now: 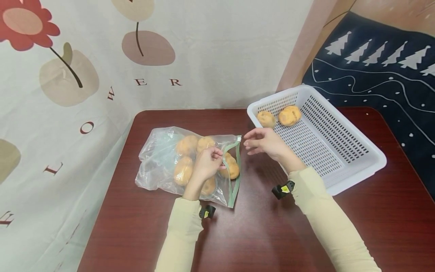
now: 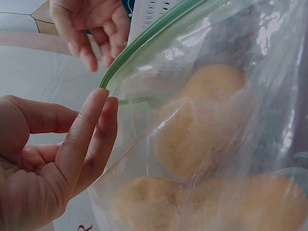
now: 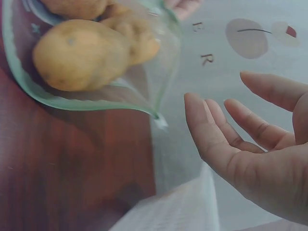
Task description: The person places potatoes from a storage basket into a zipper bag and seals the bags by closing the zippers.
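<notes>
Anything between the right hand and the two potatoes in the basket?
Just the left rim of the basket, in head view, between the fingertips of the right hand and the potatoes; nothing visible lies on them.

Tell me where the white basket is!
In the head view, the white basket sits on the table's right side, right of the plastic bag, with two potatoes inside and the right hand near its left edge.

Bag [image 1: 154,168] mouth gaped toward right hand [image 1: 266,143], gap over table [image 1: 255,181] lay between, potato [image 1: 232,170] sat just inside, left hand [image 1: 206,163] pinched rim, basket [image 1: 358,174] flanked right hand.
</notes>
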A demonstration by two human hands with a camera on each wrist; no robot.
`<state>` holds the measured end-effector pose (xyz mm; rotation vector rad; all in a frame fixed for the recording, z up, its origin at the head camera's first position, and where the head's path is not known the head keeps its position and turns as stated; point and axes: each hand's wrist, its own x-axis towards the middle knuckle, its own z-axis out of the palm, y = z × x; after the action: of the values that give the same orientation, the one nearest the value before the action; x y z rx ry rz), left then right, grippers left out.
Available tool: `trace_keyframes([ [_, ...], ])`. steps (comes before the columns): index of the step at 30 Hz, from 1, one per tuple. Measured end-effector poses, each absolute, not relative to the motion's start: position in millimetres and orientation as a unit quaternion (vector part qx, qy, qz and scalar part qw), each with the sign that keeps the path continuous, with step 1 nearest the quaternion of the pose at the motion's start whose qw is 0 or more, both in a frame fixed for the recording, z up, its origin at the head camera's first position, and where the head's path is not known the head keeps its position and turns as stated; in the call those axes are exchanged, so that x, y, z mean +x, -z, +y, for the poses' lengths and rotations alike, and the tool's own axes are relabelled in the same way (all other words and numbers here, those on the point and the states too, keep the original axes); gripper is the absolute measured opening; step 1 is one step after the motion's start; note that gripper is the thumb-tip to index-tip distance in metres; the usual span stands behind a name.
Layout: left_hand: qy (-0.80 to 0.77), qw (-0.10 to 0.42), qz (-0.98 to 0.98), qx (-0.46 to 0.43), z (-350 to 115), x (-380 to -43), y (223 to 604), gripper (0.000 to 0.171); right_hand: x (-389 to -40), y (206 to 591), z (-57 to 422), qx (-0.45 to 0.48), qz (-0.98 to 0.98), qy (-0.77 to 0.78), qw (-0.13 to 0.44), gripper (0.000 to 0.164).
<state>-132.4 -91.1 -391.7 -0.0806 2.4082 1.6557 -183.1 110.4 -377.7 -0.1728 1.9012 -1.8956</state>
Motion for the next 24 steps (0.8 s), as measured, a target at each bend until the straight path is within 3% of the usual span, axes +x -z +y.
trace_keyframes([
  [9,-0.563,0.111,0.819,-0.028,-90.7,-132.5,392.3,0.015,-195.4,349.4,129.4,-0.061,0.699,0.685,0.196,0.027],
  [15,-0.565,0.111,0.817,-0.03,-90.4,-132.9,392.3,0.015,-202.4,339.7,145.6,-0.06,0.692,0.698,0.175,0.015],
  [24,-0.555,0.11,0.824,-0.033,-90.3,-133.1,393.6,0.015,-209.8,333.3,167.8,-0.035,0.732,0.663,0.152,0.022],
])
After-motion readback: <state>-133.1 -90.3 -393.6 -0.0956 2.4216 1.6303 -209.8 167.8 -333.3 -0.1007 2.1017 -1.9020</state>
